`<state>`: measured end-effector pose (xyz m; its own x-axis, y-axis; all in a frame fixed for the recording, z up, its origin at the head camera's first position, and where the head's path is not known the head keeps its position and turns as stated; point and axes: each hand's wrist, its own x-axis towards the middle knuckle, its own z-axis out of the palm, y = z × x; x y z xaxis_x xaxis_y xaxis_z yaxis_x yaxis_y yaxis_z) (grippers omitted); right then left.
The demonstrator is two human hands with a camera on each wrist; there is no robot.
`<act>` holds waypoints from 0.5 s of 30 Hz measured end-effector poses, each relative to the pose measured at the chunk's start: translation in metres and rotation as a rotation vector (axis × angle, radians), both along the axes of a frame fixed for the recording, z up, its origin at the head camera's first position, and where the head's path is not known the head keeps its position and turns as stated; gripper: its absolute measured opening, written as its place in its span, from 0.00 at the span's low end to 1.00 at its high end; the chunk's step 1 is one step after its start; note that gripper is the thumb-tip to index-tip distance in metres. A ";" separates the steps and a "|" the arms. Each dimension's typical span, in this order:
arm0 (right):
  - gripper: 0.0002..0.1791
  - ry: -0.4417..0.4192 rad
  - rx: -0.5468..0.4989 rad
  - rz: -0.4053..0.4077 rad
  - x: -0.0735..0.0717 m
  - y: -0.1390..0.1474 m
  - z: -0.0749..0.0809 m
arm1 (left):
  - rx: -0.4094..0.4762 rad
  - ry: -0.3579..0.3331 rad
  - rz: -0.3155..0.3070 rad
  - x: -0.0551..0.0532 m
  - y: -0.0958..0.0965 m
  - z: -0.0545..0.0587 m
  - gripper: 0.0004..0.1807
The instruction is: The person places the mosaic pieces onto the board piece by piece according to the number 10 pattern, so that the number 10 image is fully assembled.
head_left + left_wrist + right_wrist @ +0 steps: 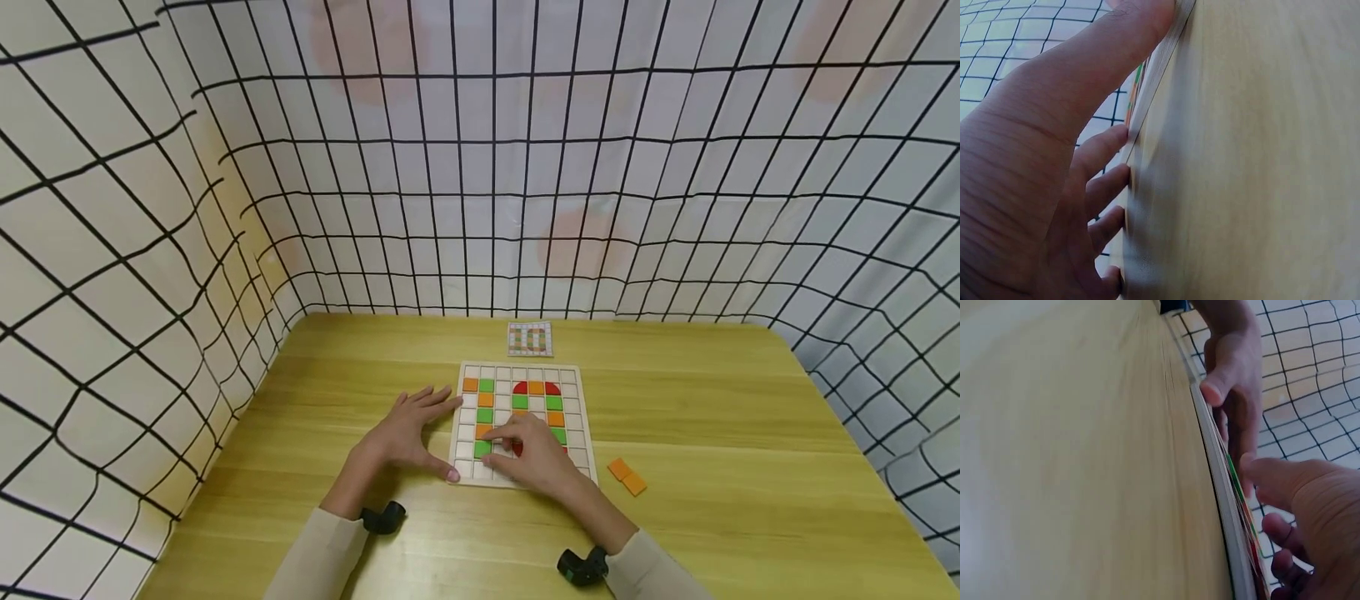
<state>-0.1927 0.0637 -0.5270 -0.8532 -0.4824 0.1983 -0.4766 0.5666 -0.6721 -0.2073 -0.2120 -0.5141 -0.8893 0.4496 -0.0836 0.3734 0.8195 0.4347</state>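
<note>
A white gridded board (466, 423) lies on the table, carrying orange, green and red pieces in its cells. My left hand (408, 429) is spread at the board's left side; its thumb rests at the near left corner and the index fingertip by the left edge. Over the lower part of the board is my right hand (536, 454). Its thumb and index finger stand apart beside the lowest green tile (482, 449) and the orange tile (482, 431) above it. In the right wrist view the thumb (1272, 475) is low over the board, with no piece visible in the fingers.
Two loose orange tiles (626, 476) lie right of the board. A small pattern card (530, 339) sits behind it. Black netting (510, 192) before pale cloth surrounds the wooden table (697, 417). Each wrist wears a black device (384, 517).
</note>
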 end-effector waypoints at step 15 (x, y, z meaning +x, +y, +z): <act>0.13 0.016 0.025 -0.111 0.003 0.056 0.012 | 0.030 -0.008 0.014 0.002 0.001 0.001 0.68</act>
<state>-0.1897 0.1195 -0.5147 -0.8984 -0.3903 0.2015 -0.4207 0.6330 -0.6499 -0.2056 -0.2112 -0.5134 -0.8948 0.4397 -0.0776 0.3584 0.8111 0.4622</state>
